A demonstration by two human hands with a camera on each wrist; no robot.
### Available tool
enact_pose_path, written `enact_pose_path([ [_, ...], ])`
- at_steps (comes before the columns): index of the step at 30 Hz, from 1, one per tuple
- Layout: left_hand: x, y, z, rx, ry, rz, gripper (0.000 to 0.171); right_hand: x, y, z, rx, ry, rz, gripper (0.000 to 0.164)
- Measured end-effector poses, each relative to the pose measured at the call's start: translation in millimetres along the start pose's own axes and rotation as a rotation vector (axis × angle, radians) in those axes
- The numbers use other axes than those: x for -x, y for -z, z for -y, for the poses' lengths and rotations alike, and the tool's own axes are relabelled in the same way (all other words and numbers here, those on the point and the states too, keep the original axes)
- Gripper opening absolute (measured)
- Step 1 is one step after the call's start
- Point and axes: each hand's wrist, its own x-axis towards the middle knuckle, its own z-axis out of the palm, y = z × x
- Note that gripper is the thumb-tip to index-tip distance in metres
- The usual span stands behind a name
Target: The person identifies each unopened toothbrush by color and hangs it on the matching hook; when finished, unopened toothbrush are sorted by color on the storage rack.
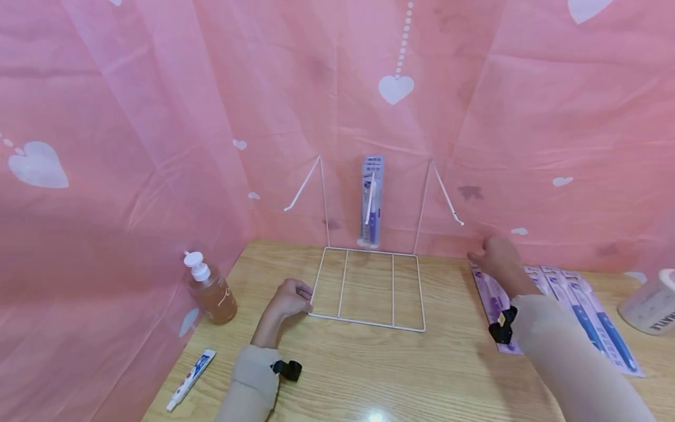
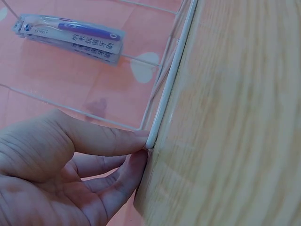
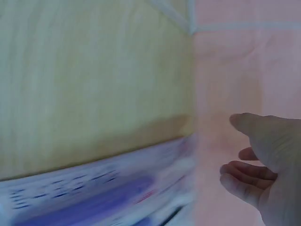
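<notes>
A white wire rack stands on the wooden table, with hooks at its left, middle and right. On the middle hook hang packaged toothbrushes, a purple one in front. My left hand pinches the rack's front left corner between thumb and fingers, as the left wrist view shows closely. At the right, my right hand hovers near the back edge with thumb and fingers apart and nothing between them. Below it lie several packaged toothbrushes, purple and blue, partly hidden by the right arm.
A pump bottle of amber liquid stands at the left, with a toothpaste tube lying in front of it. At the far right is a white cylindrical container. Pink cloth with hearts hangs behind the table and down its left side.
</notes>
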Motion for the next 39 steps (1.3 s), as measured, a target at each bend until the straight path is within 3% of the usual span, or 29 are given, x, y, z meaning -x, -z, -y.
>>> enact_pose_path([
  [6, 0.8, 1.1, -0.7, 0.007, -0.007, 0.002, 0.035, 12.2, -20.3, -33.1, -0.017, -0.085, 0.127, 0.033],
  [13, 2.3, 0.4, -2.8, 0.009, 0.001, 0.002, 0.034, 14.6, -25.6, -36.0, 0.027, -0.15, 0.174, 0.026],
  [20, 0.9, -0.4, -1.6, 0.006, 0.0, -0.004, 0.035, 11.7, -24.1, -34.0, 0.03, -0.09, 0.156, 0.022],
  [25, 0.8, 0.0, -0.8, 0.006, 0.007, -0.009, 0.034, 2.5, -16.0, -26.8, 0.0, 0.0, 0.078, 0.025],
  [28, -0.5, -0.5, -0.4, 0.004, -0.002, -0.014, 0.035, -1.3, -5.6, -17.7, 0.0, 0.044, 0.039, 0.019],
  [32, -0.8, -1.0, 0.1, 0.004, 0.001, -0.016, 0.035, -0.8, 8.0, -2.7, 0.022, 0.066, 0.052, 0.035],
  [39, 0.4, -2.1, 0.3, -0.003, 0.011, -0.016, 0.035, 8.3, 20.1, 28.0, 0.021, 0.178, -0.016, 0.036],
])
